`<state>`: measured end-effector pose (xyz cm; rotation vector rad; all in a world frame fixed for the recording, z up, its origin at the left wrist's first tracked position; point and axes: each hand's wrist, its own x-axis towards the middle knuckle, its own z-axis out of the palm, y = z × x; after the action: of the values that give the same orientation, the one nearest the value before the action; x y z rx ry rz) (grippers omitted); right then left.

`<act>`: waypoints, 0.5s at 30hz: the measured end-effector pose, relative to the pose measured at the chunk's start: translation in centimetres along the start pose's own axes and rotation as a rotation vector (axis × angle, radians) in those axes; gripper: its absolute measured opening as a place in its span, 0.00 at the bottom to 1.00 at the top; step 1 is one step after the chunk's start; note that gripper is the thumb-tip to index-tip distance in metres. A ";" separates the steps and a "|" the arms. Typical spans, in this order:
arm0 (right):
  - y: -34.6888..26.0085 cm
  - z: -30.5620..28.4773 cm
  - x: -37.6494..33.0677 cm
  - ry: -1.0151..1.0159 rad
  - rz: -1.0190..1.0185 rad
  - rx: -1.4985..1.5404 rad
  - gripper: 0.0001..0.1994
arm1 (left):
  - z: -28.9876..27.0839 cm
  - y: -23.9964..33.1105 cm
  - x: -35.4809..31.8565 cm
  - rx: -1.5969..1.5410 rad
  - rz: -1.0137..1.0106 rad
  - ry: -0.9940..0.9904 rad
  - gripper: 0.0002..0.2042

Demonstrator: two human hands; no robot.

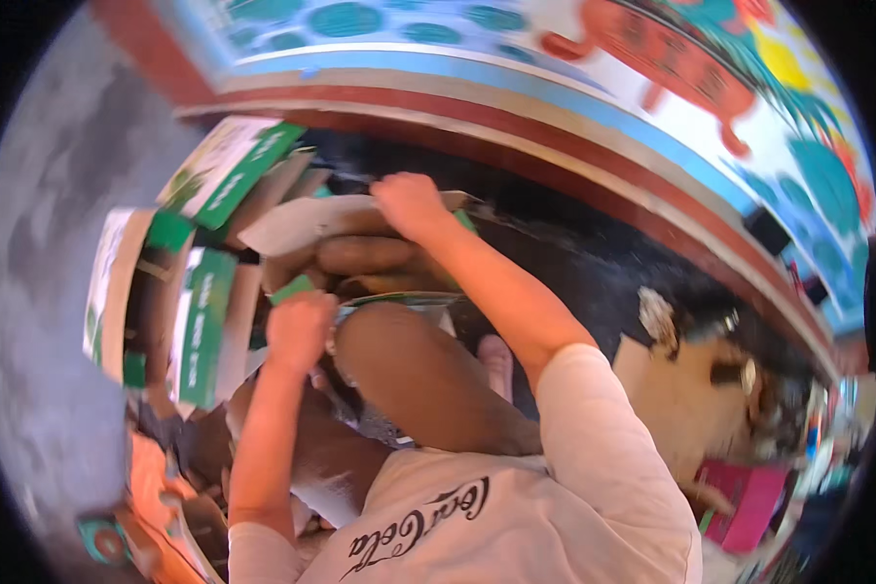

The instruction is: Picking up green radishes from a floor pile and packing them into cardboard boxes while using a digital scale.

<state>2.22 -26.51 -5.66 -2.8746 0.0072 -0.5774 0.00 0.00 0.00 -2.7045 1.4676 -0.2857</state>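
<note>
Green-white cartons (204,326): at least two. Brown oblong pieces (365,255): at least two. Foot (496,363): one.

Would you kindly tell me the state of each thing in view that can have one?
Front carton: open, flaps spread, partly filled
Brown oblong items: lying inside the front carton
Left carton: open-topped, its flaps raised
Far-left carton: flap raised; contents cannot be made out
Left hand: curled at the front carton's near edge
Right hand: curled at its far flap

Apparently a storage area, with open cartons (201,326) on grey floor (39,243).
</note>
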 end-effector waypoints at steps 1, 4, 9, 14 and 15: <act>-0.6 -0.5 -0.2 0.120 0.032 0.045 0.05 | -0.7 -0.6 0.8 -0.002 0.080 -0.026 0.02; 7.4 -4.3 -6.6 0.223 0.085 0.046 0.07 | -0.8 6.3 4.8 -0.068 0.197 0.051 0.02; 12.5 -10.4 -17.0 0.253 0.374 -0.040 0.08 | -3.2 13.9 8.6 -0.060 0.550 0.020 0.03; 16.4 -16.4 -28.3 0.137 0.538 -0.191 0.08 | -1.2 23.6 9.6 -0.214 0.797 -0.017 0.02; 16.9 -17.3 -30.4 0.098 0.571 -0.228 0.08 | -0.1 25.3 9.7 -0.257 0.827 -0.022 0.02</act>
<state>-31.83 -45.12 -5.12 -2.8399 0.9267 -0.6220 -15.79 -21.97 -1.92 -1.9654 2.5611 -0.0163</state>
